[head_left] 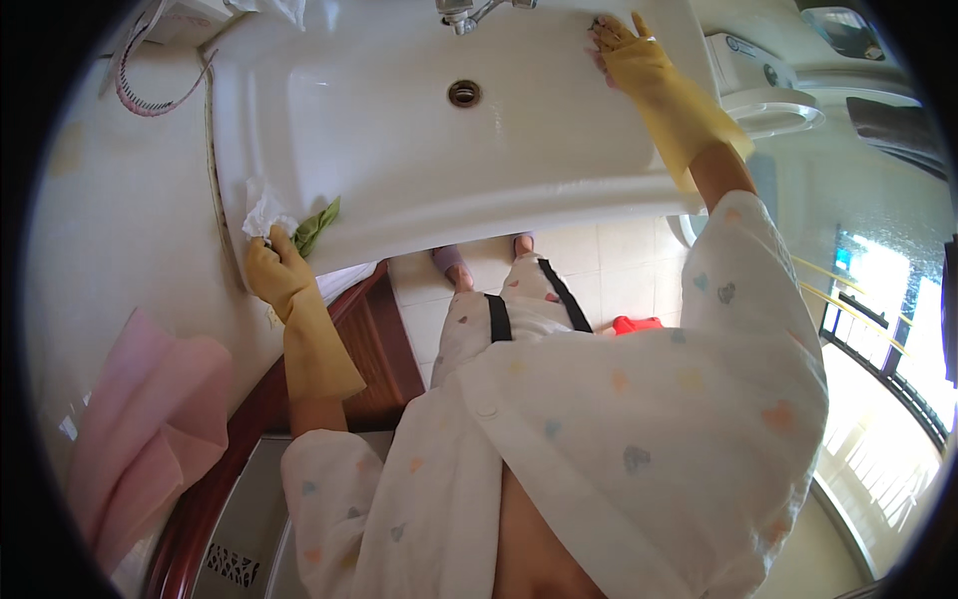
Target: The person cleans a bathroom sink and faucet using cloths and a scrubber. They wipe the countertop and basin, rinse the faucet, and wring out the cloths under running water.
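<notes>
White wad [265,209] juts forward from the left hand [278,272].

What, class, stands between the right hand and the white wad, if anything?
Nothing visible stands in the way: the basin lies between the right hand and the white wad in the left hand. The tap is off to the far side.

The drain [464,94] lies in the sink [559,197], before the tap [461,18]; 1 cloth [150,419] is left of the cabinet [377,344].
</notes>
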The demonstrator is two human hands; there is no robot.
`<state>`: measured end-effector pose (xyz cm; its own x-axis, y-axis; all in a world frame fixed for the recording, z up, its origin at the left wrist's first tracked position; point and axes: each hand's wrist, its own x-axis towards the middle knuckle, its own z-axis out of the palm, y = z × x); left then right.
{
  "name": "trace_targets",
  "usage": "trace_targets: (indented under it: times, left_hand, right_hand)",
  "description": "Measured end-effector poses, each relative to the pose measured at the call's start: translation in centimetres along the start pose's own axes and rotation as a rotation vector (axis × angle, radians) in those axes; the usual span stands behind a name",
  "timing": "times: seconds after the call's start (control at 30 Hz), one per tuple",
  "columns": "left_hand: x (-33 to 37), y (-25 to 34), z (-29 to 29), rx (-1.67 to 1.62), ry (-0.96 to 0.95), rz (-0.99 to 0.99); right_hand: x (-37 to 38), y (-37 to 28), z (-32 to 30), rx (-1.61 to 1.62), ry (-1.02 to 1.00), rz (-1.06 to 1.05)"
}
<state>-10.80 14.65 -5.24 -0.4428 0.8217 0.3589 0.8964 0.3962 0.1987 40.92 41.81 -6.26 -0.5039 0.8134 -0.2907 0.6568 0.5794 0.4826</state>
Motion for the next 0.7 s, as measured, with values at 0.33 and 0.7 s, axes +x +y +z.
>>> trace_targets:
  times: [0.33, 0.7]
  left_hand:
    - [0.4, 0.8, -0.8, -0.028, -0.005, -0.066]
    - [0.4, 1.0, 0.0, -0.027, 0.051, -0.018]
  right_hand:
    - [1.6, -2.1, -0.6, 0.162, 0.039, 0.052]
    - [6.2, -8.1, 4.5, 0.316, -0.05, -0.132]
